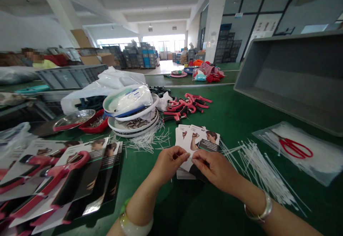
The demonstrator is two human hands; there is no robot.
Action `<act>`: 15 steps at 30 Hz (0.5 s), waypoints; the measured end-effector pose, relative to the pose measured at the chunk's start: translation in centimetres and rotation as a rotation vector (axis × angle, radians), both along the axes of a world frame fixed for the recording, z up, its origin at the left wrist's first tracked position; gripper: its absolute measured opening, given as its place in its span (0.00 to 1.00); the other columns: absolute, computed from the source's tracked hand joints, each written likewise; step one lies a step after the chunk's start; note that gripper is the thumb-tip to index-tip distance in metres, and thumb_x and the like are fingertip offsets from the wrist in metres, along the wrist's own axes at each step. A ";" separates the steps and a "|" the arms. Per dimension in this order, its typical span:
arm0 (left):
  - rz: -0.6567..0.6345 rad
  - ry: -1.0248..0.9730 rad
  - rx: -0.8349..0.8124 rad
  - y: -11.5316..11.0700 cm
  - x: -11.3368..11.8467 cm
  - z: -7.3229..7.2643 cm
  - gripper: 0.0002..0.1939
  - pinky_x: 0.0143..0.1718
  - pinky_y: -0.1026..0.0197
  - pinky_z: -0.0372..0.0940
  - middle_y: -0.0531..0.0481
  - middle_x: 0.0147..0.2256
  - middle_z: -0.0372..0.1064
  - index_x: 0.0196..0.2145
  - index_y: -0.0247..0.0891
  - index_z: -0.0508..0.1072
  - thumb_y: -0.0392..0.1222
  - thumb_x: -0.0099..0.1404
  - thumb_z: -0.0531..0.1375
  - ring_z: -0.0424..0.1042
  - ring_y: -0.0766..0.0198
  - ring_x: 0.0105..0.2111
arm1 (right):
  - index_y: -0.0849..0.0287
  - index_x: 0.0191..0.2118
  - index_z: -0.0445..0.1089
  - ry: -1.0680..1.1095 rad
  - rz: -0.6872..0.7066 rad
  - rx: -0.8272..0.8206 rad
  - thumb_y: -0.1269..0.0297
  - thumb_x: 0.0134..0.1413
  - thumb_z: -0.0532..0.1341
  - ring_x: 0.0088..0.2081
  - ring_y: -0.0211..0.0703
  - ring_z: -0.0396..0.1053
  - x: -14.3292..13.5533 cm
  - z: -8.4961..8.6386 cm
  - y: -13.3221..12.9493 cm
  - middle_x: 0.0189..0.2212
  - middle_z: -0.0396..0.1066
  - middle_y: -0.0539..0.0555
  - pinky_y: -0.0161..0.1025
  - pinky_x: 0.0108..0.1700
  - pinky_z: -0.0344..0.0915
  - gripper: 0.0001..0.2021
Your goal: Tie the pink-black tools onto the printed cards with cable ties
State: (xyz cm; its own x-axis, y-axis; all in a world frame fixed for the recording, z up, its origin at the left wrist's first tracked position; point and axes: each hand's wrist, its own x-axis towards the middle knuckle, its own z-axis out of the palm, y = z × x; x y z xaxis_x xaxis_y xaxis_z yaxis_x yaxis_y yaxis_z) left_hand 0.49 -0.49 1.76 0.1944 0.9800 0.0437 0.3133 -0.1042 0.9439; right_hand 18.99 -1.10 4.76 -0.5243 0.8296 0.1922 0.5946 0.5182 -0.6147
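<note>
Over a stack of printed cards (197, 137) in the middle of the green table, my two hands nearly meet. My left hand (170, 161) has thumb and fingertips pinched together at the stack's left part. My right hand (214, 166) is pinched in the same way just beside it, above the lower part of the cards. Whatever lies between the fingertips is too small to make out. White zip ties (264, 171) lie in a loose bundle right of my right hand. Pink grippers with black handles (187, 105) are heaped behind the cards.
At the left, pink grippers lie on more cards (88, 182). Stacked plates (134, 121) with metal parts, a red tray (95, 121) and scattered ties are behind. Red scissors (294, 148) rest on a plastic bag at right, before a grey crate (292, 82). A person (40, 59) is far left.
</note>
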 end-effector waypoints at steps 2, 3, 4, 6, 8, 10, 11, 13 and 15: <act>0.089 -0.038 0.021 0.5 -0.2 -0.5 0.12 0.24 0.66 0.55 0.54 0.22 0.64 0.26 0.36 0.69 0.49 0.59 0.57 0.61 0.68 0.22 | 0.56 0.36 0.71 0.039 0.018 -0.094 0.63 0.56 0.56 0.26 0.38 0.66 1.2 0.2 0.4 0.25 0.71 0.49 0.34 0.29 0.58 0.07; 0.143 -0.071 0.025 0.7 -0.4 -0.6 0.12 0.24 0.66 0.55 0.55 0.22 0.63 0.26 0.37 0.68 0.49 0.59 0.57 0.61 0.69 0.22 | 0.56 0.36 0.71 0.080 0.016 -0.159 0.62 0.55 0.57 0.26 0.38 0.66 2.0 0.2 0.6 0.25 0.71 0.49 0.34 0.28 0.59 0.07; 0.195 -0.109 0.023 0.9 -0.5 -0.8 0.12 0.24 0.67 0.55 0.55 0.22 0.63 0.26 0.37 0.67 0.49 0.59 0.56 0.61 0.69 0.22 | 0.56 0.35 0.72 0.142 -0.012 -0.214 0.60 0.54 0.59 0.26 0.38 0.66 2.7 0.1 0.7 0.25 0.71 0.49 0.34 0.29 0.60 0.08; 0.261 -0.183 0.016 1.2 -0.6 -1.0 0.13 0.24 0.67 0.55 0.55 0.22 0.61 0.26 0.37 0.66 0.50 0.59 0.57 0.60 0.69 0.22 | 0.56 0.32 0.74 0.322 -0.135 -0.277 0.58 0.50 0.63 0.28 0.39 0.67 3.9 -0.3 0.8 0.26 0.72 0.50 0.34 0.29 0.62 0.08; 0.283 -0.244 0.005 1.2 -0.2 -1.2 0.14 0.24 0.68 0.53 0.56 0.21 0.59 0.26 0.37 0.65 0.51 0.59 0.57 0.57 0.70 0.21 | 0.56 0.30 0.74 0.562 -0.274 -0.300 0.56 0.44 0.67 0.29 0.39 0.68 4.1 -1.0 0.6 0.26 0.73 0.50 0.35 0.30 0.63 0.10; 0.293 -0.305 -0.010 1.1 0.4 -1.5 0.15 0.23 0.68 0.52 0.57 0.21 0.58 0.27 0.37 0.65 0.52 0.59 0.56 0.55 0.72 0.20 | 0.55 0.30 0.73 0.824 -0.350 -0.336 0.55 0.40 0.69 0.28 0.38 0.67 3.3 -1.9 0.0 0.25 0.72 0.50 0.35 0.29 0.63 0.12; 0.298 -0.336 -0.014 1.0 0.8 -1.6 0.15 0.22 0.68 0.51 0.56 0.22 0.59 0.27 0.37 0.65 0.52 0.59 0.56 0.54 0.72 0.20 | 0.55 0.30 0.73 0.936 -0.360 -0.361 0.54 0.38 0.70 0.26 0.37 0.66 2.6 -2.3 -0.2 0.24 0.71 0.49 0.34 0.28 0.63 0.13; 0.310 -0.390 -0.009 0.8 1.6 -2.0 0.15 0.22 0.68 0.51 0.56 0.24 0.60 0.29 0.37 0.65 0.53 0.59 0.57 0.54 0.73 0.20 | 0.55 0.29 0.72 1.094 -0.353 -0.395 0.53 0.37 0.70 0.24 0.35 0.64 1.2 -2.9 -0.6 0.23 0.70 0.49 0.33 0.25 0.61 0.14; 0.322 -0.412 0.005 0.7 2.1 -2.2 0.16 0.22 0.68 0.51 0.56 0.25 0.61 0.29 0.37 0.65 0.54 0.58 0.57 0.53 0.73 0.20 | 0.56 0.29 0.70 1.122 -0.338 -0.387 0.53 0.41 0.69 0.22 0.33 0.61 0.1 -3.1 -0.7 0.24 0.69 0.49 0.32 0.22 0.58 0.13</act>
State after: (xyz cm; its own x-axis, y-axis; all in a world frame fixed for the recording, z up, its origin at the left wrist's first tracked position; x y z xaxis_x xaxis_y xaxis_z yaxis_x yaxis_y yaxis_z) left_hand 2.57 0.19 -0.43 -0.1514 0.9868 0.0577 -0.0667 -0.0684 0.9954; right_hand 19.09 -1.82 1.65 0.0249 0.9937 0.1090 -0.2925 0.1115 -0.9497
